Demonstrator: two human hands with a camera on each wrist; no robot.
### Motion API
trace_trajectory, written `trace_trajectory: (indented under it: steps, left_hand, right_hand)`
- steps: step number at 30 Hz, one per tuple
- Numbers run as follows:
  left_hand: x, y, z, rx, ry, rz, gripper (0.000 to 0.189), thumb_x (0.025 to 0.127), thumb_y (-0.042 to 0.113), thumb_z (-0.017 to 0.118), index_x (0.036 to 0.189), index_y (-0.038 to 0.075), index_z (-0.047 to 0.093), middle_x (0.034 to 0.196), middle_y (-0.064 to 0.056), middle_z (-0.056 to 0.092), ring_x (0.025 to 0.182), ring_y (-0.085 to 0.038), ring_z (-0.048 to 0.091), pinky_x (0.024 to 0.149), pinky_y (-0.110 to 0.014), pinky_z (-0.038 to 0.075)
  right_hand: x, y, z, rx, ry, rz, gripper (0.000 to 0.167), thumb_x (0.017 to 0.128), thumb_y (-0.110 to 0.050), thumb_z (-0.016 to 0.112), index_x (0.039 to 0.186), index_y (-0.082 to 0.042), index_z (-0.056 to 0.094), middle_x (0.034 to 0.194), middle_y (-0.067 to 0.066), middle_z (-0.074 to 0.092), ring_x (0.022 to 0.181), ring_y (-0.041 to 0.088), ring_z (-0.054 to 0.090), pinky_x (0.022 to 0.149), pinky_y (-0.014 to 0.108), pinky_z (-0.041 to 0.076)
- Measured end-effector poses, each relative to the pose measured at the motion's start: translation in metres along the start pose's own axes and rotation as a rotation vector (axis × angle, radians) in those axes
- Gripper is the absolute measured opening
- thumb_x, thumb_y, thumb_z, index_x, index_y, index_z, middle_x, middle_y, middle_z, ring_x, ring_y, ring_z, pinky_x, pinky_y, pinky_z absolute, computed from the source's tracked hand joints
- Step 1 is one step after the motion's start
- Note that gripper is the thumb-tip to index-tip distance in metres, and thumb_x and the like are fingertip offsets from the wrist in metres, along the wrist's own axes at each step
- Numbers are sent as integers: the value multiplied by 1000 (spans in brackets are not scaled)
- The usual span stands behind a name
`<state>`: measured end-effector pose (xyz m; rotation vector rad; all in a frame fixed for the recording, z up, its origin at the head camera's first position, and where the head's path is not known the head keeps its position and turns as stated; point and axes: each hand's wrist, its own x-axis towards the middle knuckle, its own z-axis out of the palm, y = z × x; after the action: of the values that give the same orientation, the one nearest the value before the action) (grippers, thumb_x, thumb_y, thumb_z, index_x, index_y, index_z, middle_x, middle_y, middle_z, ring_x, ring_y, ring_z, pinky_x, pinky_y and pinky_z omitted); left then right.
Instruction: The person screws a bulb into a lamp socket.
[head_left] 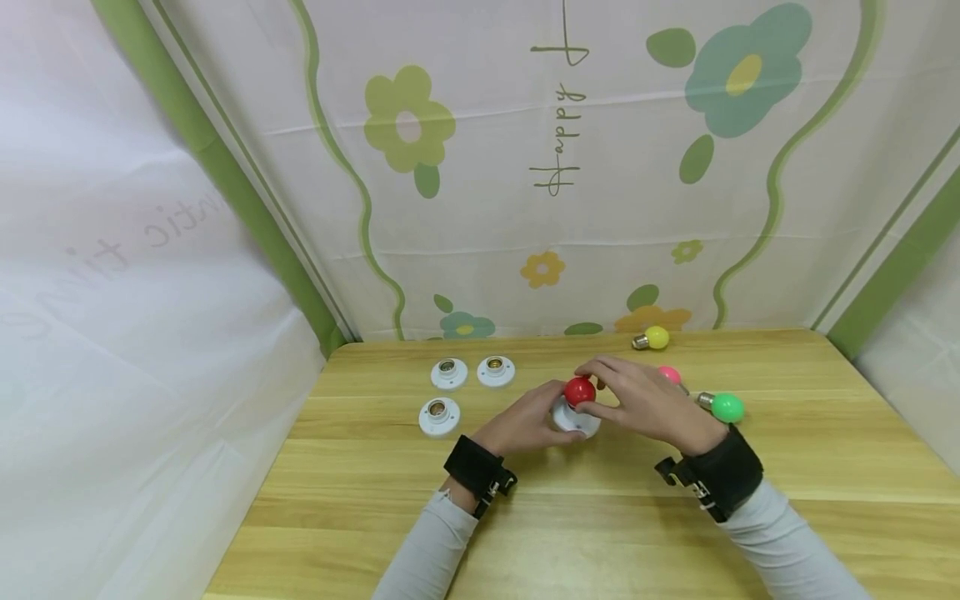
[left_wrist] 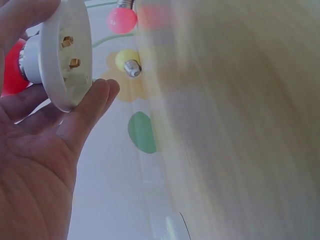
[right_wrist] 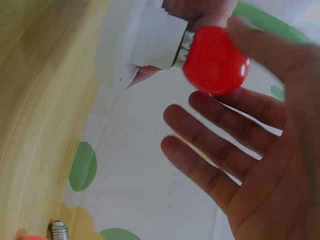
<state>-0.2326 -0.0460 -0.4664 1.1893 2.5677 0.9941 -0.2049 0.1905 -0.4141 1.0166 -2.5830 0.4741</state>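
Observation:
My left hand (head_left: 521, 423) grips a round white lamp holder (head_left: 577, 422) by its rim. Two brass terminals show on the holder's underside (left_wrist: 80, 82) in the left wrist view, so it is lifted off the table. A red light bulb (head_left: 580, 390) sits at the mouth of the holder, part of its metal thread still visible in the right wrist view. Thumb and index finger of my right hand (head_left: 641, 400) pinch the red bulb (right_wrist: 215, 62). The other fingers of that hand are spread out below it.
Left on the wooden table (head_left: 360, 500) stand three more white lamp holders (head_left: 439, 416). On the right lie a yellow bulb (head_left: 657, 337), a green bulb (head_left: 727, 407) and a pink bulb (head_left: 670, 375), partly behind my right hand. A flowered curtain (head_left: 480, 208) hangs behind the table.

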Motion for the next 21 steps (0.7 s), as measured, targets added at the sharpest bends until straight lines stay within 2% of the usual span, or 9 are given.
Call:
trace_trajectory:
  steps: [4, 7, 12, 15, 21]
  left_hand:
    - [0, -1, 0, -8, 7, 14, 65, 95, 30, 81, 149, 14, 50, 140, -1, 62, 124, -8, 61, 105, -20, 52]
    - [1, -3, 0, -14, 6, 33, 68, 96, 30, 80, 152, 15, 46, 143, 0, 61, 125, -7, 60, 106, -20, 52]
    - [2, -4, 0, -24, 7, 64, 73, 96, 31, 79, 157, 18, 41, 146, 1, 59, 126, -6, 59, 107, -20, 51]
    - [2, -4, 0, -23, 5, 66, 71, 96, 30, 80, 155, 17, 43, 143, 1, 60, 124, -6, 60, 106, -19, 52]
    - [1, -4, 0, -8, 2, 44, 69, 96, 30, 80, 153, 15, 45, 139, 0, 62, 120, -6, 61, 102, -17, 53]
  right_hand:
    - [0, -2, -2, 35, -38, 9, 65, 92, -47, 80, 145, -14, 61, 145, 8, 65, 122, 28, 70, 89, 43, 65]
    - [0, -3, -2, 51, -52, -23, 59, 94, -35, 79, 147, -16, 60, 151, 6, 60, 130, 30, 66, 91, 44, 64]
    - [0, -3, 1, 57, -45, -78, 51, 91, -12, 77, 140, -15, 66, 144, 4, 65, 131, 28, 65, 100, 48, 61]
    - [-1, -1, 2, 60, -44, -71, 48, 91, -10, 77, 138, -14, 68, 141, 5, 67, 128, 28, 67, 100, 48, 60]
    - [0, -1, 2, 52, -48, -58, 49, 92, -19, 82, 138, -12, 68, 139, 8, 68, 124, 28, 70, 97, 45, 62]
